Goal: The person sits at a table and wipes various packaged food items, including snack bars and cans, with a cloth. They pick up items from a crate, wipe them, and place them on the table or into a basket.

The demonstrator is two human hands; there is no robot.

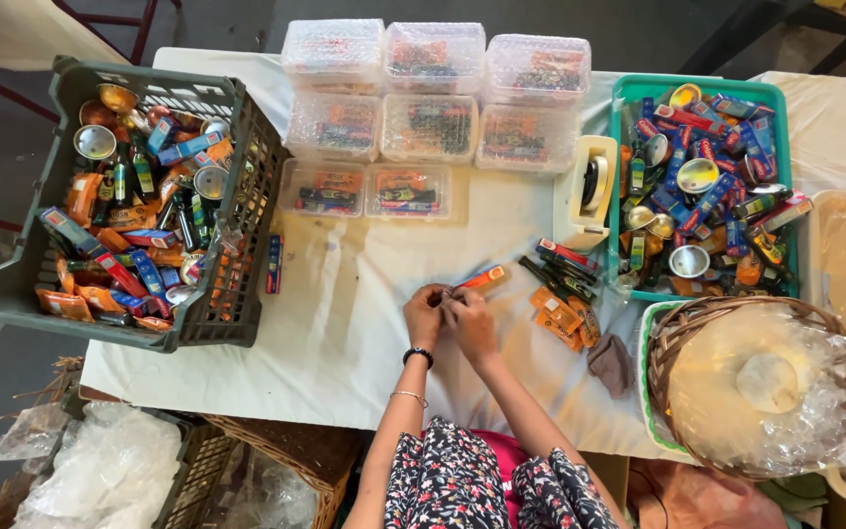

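Note:
My left hand [424, 313] and my right hand [469, 321] meet over the white tablecloth [345, 313], fingers closed together on one end of a small orange and blue packet [480, 279] that points up and to the right. A black band and a thin bracelet circle my left wrist. Just right of my hands lies a small pile of orange sachets and dark thin tubes [560, 289].
A dark green crate [237, 245] of mixed packets, bottles and tins stands at left, a teal crate [629, 108] of the same at right. Several clear lidded boxes [433, 98] line the back. A tape dispenser [589, 191], a wicker basket [682, 333] with plastic bags, and a lone blue packet [274, 264] are nearby.

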